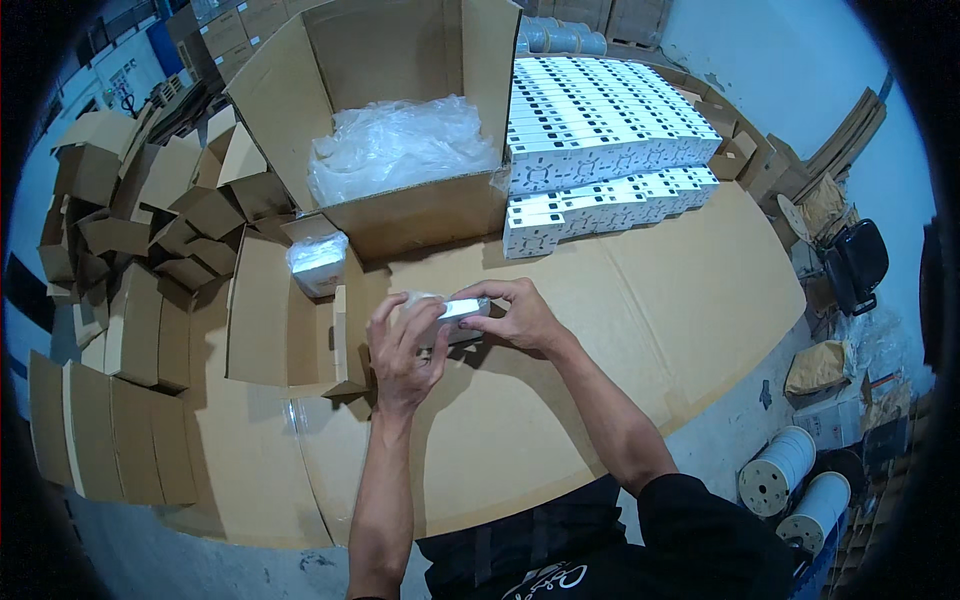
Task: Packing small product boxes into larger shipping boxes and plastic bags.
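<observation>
Between my two hands, just above the cardboard-covered table, is a small white box (462,309) with what looks like clear plastic wrap about it. My left hand (405,345) grips its left end, fingers curled over the top. On the right end, my right hand (514,316) pinches it between thumb and fingers. Left of my hands stands an open cardboard carton (285,345); a plastic-wrapped white box (319,265) sits in its far end. Behind it, a large open cardboard box (430,222) holds a heap of clear plastic bags (405,145).
Stacked white boxes (600,150) fill the table's far right. Empty open cartons (150,320) crowd the left side. Brown cardboard (690,290) covers the table. Beyond its right edge are cable spools (778,470) and a black chair (856,265).
</observation>
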The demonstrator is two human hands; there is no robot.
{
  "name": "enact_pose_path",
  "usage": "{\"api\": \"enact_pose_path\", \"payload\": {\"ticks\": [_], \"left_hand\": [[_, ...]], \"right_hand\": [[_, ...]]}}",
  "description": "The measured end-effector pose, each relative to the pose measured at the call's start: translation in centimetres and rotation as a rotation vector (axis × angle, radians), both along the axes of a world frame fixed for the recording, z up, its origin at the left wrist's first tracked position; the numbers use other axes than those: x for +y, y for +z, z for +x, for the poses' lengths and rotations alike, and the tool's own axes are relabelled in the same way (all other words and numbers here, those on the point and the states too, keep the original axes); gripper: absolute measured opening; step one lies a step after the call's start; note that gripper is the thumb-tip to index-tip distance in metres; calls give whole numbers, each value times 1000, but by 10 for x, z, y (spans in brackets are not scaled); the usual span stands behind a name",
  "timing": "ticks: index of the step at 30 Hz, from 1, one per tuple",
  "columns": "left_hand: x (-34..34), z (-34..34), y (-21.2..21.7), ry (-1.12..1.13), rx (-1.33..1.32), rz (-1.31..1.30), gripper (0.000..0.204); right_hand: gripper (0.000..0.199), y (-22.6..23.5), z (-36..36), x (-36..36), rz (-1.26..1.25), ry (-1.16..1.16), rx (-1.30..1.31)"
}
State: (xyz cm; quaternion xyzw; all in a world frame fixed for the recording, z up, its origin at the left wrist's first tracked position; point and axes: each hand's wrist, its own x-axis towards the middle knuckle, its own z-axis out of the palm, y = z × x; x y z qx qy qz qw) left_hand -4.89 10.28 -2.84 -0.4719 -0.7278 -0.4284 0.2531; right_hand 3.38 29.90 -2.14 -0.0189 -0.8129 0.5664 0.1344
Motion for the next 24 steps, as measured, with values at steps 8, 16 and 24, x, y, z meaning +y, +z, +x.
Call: {"api": "enact_pose_path", "payload": {"ticks": [8, 16, 24], "left_hand": [[1, -12, -19, -258, -880, 202, 37], [-6, -10, -29, -250, -1037, 103, 33], [-53, 50, -32, 105, -618, -99, 56]], "right_hand": [[31, 11, 0, -4, 112, -2, 7], [30, 33, 1, -9, 662, 94, 81], [25, 71, -23, -8, 678, 42, 64]]}}
